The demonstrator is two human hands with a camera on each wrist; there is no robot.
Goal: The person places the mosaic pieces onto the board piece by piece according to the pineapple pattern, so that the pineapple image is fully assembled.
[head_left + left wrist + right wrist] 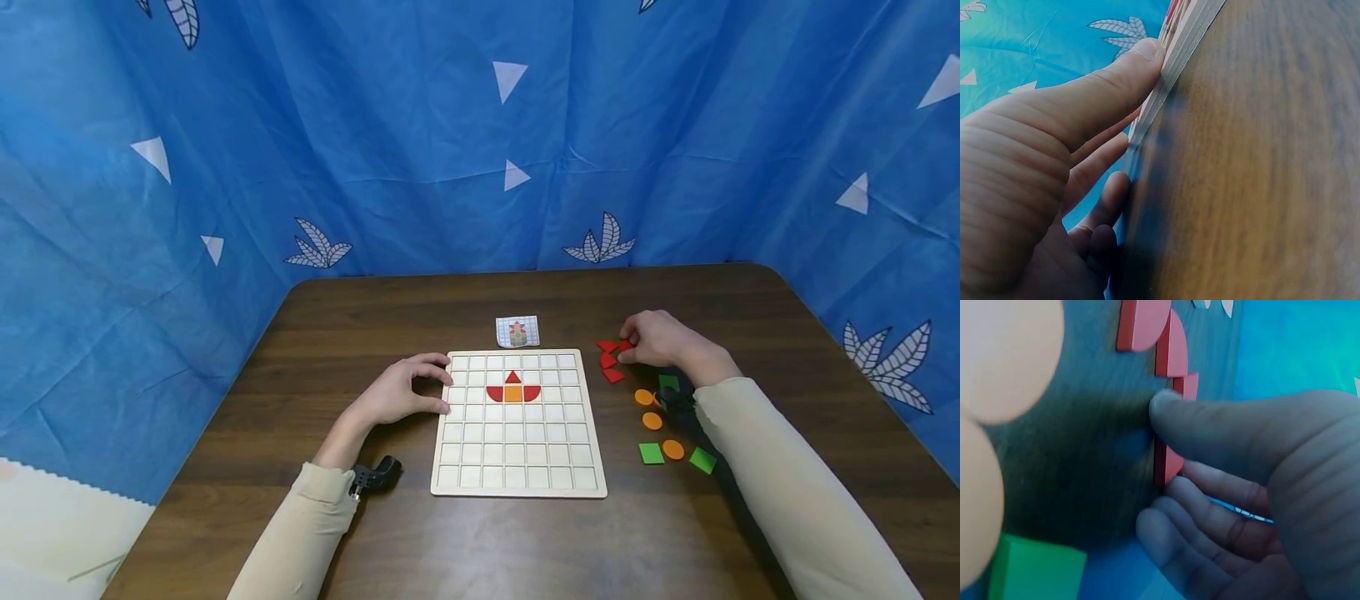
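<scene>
Right of the pale grid board (517, 490) | red tile (626, 344) sits at the dark wood table (510, 546), between the right hand's (662, 340) thumb and fingers; cannot tell whether pinched | left hand (401, 392) loosely spread, touching board's left edge | tile probably light, stiff, smooth; best gripped by opposite side edges

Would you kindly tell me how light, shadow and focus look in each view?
Head: a pale sheen on the table in front of the board; left wrist: the table's grain soft, creases on the left hand clearer; right wrist: dark shadow on the table beside the right hand, the orange discs and curtain blurred.
</scene>
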